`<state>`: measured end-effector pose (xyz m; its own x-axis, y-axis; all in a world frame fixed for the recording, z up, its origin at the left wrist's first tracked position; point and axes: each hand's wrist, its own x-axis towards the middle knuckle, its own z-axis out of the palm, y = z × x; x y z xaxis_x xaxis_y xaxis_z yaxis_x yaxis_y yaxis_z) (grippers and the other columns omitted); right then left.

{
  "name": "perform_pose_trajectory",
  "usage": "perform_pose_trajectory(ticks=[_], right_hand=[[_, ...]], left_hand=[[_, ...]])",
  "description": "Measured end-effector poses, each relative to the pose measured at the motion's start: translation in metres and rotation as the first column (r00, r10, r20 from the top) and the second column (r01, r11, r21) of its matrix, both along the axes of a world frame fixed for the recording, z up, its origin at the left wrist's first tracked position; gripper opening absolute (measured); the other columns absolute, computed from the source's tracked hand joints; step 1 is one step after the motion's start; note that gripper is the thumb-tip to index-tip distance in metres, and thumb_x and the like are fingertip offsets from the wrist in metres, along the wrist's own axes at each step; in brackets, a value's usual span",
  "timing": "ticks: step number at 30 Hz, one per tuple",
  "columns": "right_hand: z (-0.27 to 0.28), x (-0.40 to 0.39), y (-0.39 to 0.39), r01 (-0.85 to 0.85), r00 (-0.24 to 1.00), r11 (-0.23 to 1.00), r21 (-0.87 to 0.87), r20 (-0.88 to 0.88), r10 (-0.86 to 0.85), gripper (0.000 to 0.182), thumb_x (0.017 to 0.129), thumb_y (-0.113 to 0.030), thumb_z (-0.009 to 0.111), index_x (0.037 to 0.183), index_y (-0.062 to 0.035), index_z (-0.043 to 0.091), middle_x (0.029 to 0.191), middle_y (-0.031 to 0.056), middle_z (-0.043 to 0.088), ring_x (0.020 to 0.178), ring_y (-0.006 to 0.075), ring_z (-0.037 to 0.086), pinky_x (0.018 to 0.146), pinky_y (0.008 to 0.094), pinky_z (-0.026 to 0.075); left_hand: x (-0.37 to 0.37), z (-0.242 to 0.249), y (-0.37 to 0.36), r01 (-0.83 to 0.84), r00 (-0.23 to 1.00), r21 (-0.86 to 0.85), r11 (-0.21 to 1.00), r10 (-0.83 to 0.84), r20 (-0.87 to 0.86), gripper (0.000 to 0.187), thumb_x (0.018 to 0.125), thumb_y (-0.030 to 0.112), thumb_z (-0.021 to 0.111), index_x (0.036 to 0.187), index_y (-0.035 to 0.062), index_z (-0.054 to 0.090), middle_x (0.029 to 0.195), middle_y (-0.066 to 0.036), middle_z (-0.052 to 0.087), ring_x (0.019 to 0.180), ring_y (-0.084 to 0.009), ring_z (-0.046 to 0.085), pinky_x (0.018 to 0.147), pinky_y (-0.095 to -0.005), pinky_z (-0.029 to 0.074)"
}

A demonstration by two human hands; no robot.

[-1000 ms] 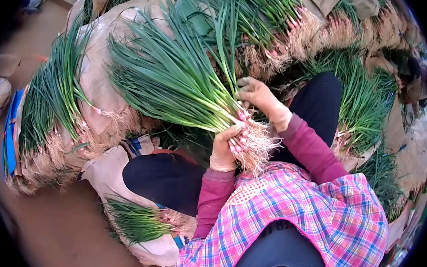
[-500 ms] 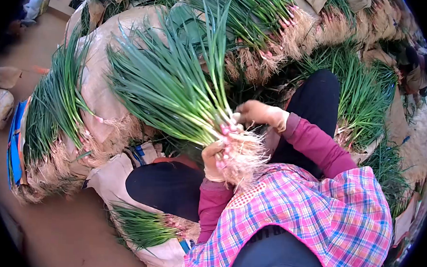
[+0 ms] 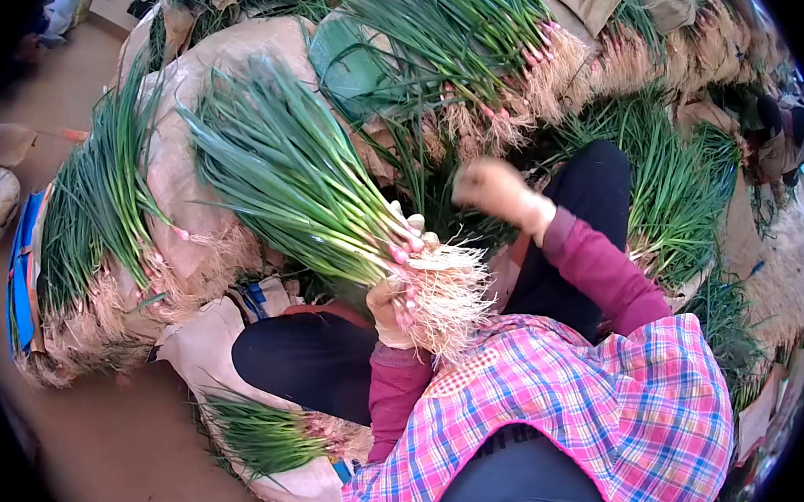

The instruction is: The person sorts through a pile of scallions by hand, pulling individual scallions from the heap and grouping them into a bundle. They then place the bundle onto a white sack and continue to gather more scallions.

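Note:
A thick bunch of green onions (image 3: 305,185) with pink bulbs and pale stringy roots rests in my left hand (image 3: 385,310). The gloved fingers wrap round the stems near the bulbs, and the leaves fan out to the upper left. My right hand (image 3: 502,195), also gloved, is apart from the bunch, to the right of the bulbs and above my knee. It is smeared by motion, so its fingers are unclear.
More onions lie on a cloth-covered heap (image 3: 202,55) at the left and along the top (image 3: 470,34). Others stand at the right (image 3: 677,190). A small bunch (image 3: 266,436) lies on a sack at lower left. Brown ground (image 3: 133,437) shows beyond.
My right hand has come away from the bulbs and moved up and to the right. The bunch in my left hand is more gathered, its upright leaves now lying with the rest.

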<state>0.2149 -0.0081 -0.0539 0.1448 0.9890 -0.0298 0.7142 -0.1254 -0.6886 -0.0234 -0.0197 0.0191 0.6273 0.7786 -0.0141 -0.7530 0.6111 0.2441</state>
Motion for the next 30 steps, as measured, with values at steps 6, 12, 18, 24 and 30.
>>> perform_pose_trajectory(ticks=[6, 12, 18, 24, 30], right_hand=[[0.011, 0.073, 0.072, 0.407, 0.865, 0.906, -0.115, 0.369, -0.341, 0.028, 0.084, -0.034, 0.065, 0.087, -0.0062, 0.069, 0.085, 0.0115, 0.068, 0.075, 0.0265, 0.066, 0.068, 0.0396, 0.052], [0.051, -0.033, 0.013, 0.058, 0.801, 0.966, -0.251, -0.565, -0.195, 0.031, 0.08, -0.034, 0.075, 0.092, -0.0056, 0.07, 0.08, 0.0028, 0.066, 0.074, 0.0088, 0.058, 0.067, 0.0269, 0.048], [0.022, -0.041, 0.043, -0.199, -0.08, 0.917, -0.345, -0.927, -0.366, 0.023, 0.091, -0.031, 0.062, 0.092, -0.0084, 0.066, 0.069, -0.0074, 0.058, 0.047, 0.0018, 0.038, 0.043, 0.0168, 0.028], [0.008, -0.062, 0.035, 0.29, 0.128, 0.913, -0.288, -0.934, -0.335, 0.017, 0.089, -0.022, 0.064, 0.093, -0.0058, 0.067, 0.073, -0.0023, 0.062, 0.052, 0.0026, 0.042, 0.046, 0.0171, 0.033], [0.012, -0.069, 0.016, 0.182, -0.053, 0.948, -0.26, -0.966, -0.255, 0.02, 0.094, -0.016, 0.058, 0.097, 0.002, 0.066, 0.079, 0.003, 0.065, 0.06, 0.0066, 0.052, 0.058, 0.0213, 0.047]], left_hand=[[0.003, 0.0, -0.002, 0.01, 0.999, 0.008, 1.0, -0.01, -0.047, 0.081, 0.069, 0.014, 0.066, 0.141, 0.0011, 0.029, 0.124, -0.014, 0.047, 0.119, -0.028, 0.047, 0.103, -0.0477, 0.042], [-0.005, -0.016, 0.006, 0.075, 0.971, -0.004, 0.997, -0.074, -0.227, 0.049, 0.075, 0.006, 0.06, 0.121, -0.0013, 0.046, 0.11, -0.011, 0.052, 0.071, -0.0103, 0.056, 0.06, -0.02, 0.051], [-0.004, -0.019, -0.005, 0.128, 0.946, -0.064, 0.99, -0.141, -0.292, 0.033, 0.078, 0.006, 0.062, 0.109, 0.0015, 0.051, 0.105, -0.008, 0.054, 0.069, -0.0076, 0.056, 0.048, -0.017, 0.047], [-0.006, -0.028, -0.005, 0.182, 0.83, -0.184, 0.966, -0.251, -0.498, 0.036, 0.081, 0.008, 0.061, 0.115, 0.0003, 0.053, 0.078, -0.008, 0.06, 0.053, -0.008, 0.054, 0.042, -0.0175, 0.044], [0.001, -0.008, -0.009, 0.092, 0.86, -0.181, 0.979, -0.17, -0.482, 0.038, 0.081, 0.009, 0.062, 0.116, -0.0014, 0.052, 0.083, -0.008, 0.061, 0.055, -0.0088, 0.056, 0.042, -0.0167, 0.044]])
